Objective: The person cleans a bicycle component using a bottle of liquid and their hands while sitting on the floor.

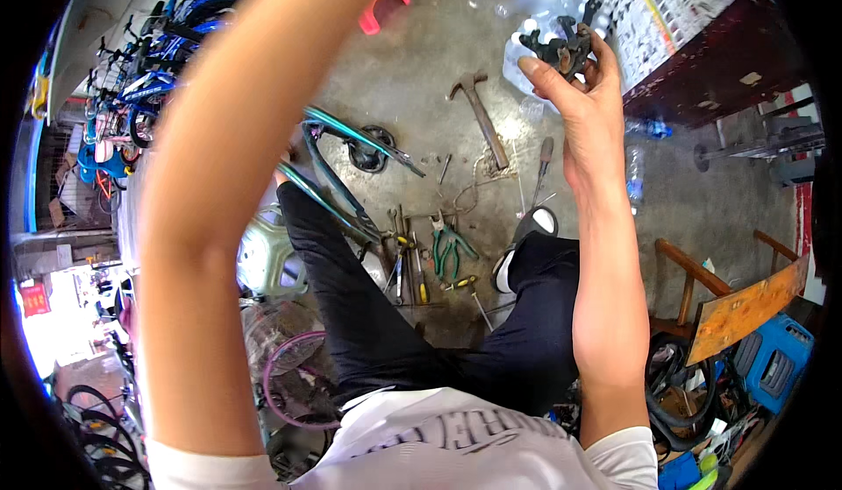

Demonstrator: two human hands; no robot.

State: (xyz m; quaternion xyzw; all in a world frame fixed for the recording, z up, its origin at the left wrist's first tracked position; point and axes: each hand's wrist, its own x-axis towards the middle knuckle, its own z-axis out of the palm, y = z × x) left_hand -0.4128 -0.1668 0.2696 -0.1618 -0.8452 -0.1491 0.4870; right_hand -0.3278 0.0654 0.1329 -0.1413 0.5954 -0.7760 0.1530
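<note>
- The right hand (pixel 589 108) was bent around a dark cluster of parts (pixel 560 54), grasping it between the thumb on one side and the curled fingers on the other; the palm was only partly closed.
- The left hand lay beyond the upper edge, with only the left arm (pixel 202 218) showing, so whether it was released, clenched or grasping could not be told.
- The dark cluster was up at the upper right, raised in the grasp, with pale plastic bottles (pixel 517 64) behind it in the view.
- It looked black and grimy, irregular in outline, with several short arms jutting out and brownish patches near the fingers; its exact kind was hard to tell.
- On the floor (pixel 412 60) below lay a hammer (pixel 482 121), a screwdriver (pixel 545 161) and green-handled pliers (pixel 449 249).
- A teal bicycle frame (pixel 329 196) lay near the person's legs, left of the hammer.
- Large dark letters ran across the white shirt (pixel 421 442), partly lost in folds.
- Pale lettering marked a blue bicycle (pixel 151 89) at the left; small print covered light sheets (pixel 671 3) at the upper right.
- A red sign (pixel 33 300) at the far left bore marks too small to read.
</note>
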